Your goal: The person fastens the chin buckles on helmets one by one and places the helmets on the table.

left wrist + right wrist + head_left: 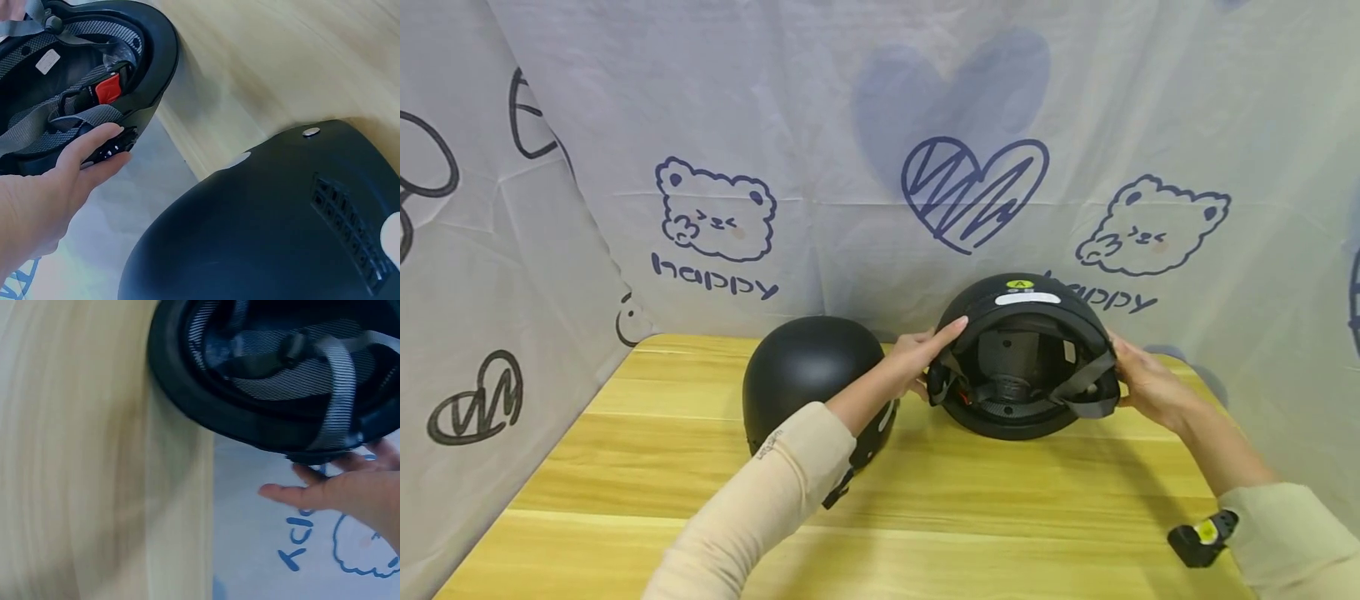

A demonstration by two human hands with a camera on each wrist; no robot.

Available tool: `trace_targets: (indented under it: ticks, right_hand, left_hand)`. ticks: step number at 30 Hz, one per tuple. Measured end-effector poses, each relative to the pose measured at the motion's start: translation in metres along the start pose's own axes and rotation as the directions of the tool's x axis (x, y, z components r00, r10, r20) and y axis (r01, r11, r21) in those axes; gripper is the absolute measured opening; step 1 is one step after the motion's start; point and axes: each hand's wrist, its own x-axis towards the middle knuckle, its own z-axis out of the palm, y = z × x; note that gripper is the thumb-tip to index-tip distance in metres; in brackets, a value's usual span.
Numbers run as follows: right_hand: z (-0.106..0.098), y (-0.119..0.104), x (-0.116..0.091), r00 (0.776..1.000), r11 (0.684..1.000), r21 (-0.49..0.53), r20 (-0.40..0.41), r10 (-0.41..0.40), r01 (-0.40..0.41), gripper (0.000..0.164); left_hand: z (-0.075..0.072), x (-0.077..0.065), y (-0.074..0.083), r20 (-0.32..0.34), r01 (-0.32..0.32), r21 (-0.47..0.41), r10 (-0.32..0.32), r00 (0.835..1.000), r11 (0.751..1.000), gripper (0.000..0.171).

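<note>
A black half helmet (1026, 417) is tipped at the table's far side with its hollow facing me, showing grey straps (1086, 385) and a red buckle piece (108, 89). My left hand (917, 354) grips its left edge, thumb and finger on either side of a small black fitting (115, 145). On the opposite side, the fingers of my right hand (1153, 383) press against the outer shell; in the right wrist view the thumb (284, 492) stretches away from it. A second black helmet (808, 367) sits dome up to the left, partly covered by my left forearm.
The wooden table (610, 450) runs up to a white cloth backdrop (835, 100) with bear and heart drawings. From the second helmet a black buckle (837, 492) hangs over the tabletop. A small black device (1202, 540) is on my right wrist.
</note>
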Motion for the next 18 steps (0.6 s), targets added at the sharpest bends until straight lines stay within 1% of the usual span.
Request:
trace_targets:
  ticks: [1, 2, 3, 4, 6, 9, 11, 13, 15, 16, 18]
  right_hand:
    - [-0.001, -0.003, -0.001, 0.999, 0.997, -0.056, -0.004, 0.054, -0.054, 0.054]
    - [-0.002, -0.006, -0.002, 0.996, 0.992, -0.093, -0.001, 0.091, -0.091, 0.056]
    - [-0.003, -0.009, -0.002, 0.994, 0.987, -0.115, 0.009, 0.113, -0.111, 0.057]
    - [-0.005, -0.010, -0.003, 0.993, 0.985, -0.129, 0.021, 0.117, -0.113, 0.058]
    - [-0.007, -0.011, -0.004, 0.994, 0.986, -0.140, 0.039, 0.100, -0.094, 0.057]
    - [-0.009, -0.007, -0.005, 0.996, 0.996, -0.085, 0.082, 0.017, -0.010, 0.056]
    - [-0.009, -0.003, -0.006, 0.993, 0.999, -0.038, 0.116, -0.034, 0.039, 0.057]
    - [-0.009, 0.001, -0.006, 0.987, 0.997, -0.001, 0.145, -0.071, 0.072, 0.060]
    - [-0.008, 0.005, -0.006, 0.984, 0.996, 0.003, 0.155, -0.090, 0.091, 0.062]
    - [-0.007, 0.006, -0.006, 0.983, 0.995, -0.002, 0.157, -0.096, 0.098, 0.063]
    - [-0.007, 0.009, -0.005, 0.978, 0.993, 0.027, 0.173, -0.120, 0.117, 0.065]
  left_hand:
    - [0.000, 0.000, -0.001, -0.004, -0.011, 0.002, 0.011, 1.000, 1.000, 0.085]
    - [0.000, -0.001, -0.002, -0.008, -0.023, 0.006, 0.023, 1.000, 1.000, 0.085]
    - [0.000, -0.001, -0.003, -0.011, -0.038, 0.009, 0.038, 0.999, 0.999, 0.084]
    - [0.000, -0.002, -0.004, -0.013, -0.055, 0.011, 0.055, 0.998, 0.998, 0.084]
    - [0.000, -0.003, -0.007, -0.011, -0.093, 0.021, 0.093, 0.996, 0.995, 0.082]
    - [0.001, -0.003, -0.012, -0.018, -0.171, 0.053, 0.172, 0.985, 0.984, 0.080]
    - [0.001, -0.002, -0.016, -0.030, -0.232, 0.097, 0.236, 0.971, 0.968, 0.079]
    - [0.001, -0.002, -0.021, -0.042, -0.290, 0.138, 0.298, 0.954, 0.947, 0.081]
    - [0.001, -0.002, -0.026, -0.048, -0.343, 0.170, 0.356, 0.933, 0.924, 0.087]
    - [0.002, -0.001, -0.028, -0.047, -0.366, 0.176, 0.379, 0.924, 0.914, 0.091]
    - [0.003, -0.001, -0.032, -0.046, -0.404, 0.169, 0.416, 0.908, 0.899, 0.097]
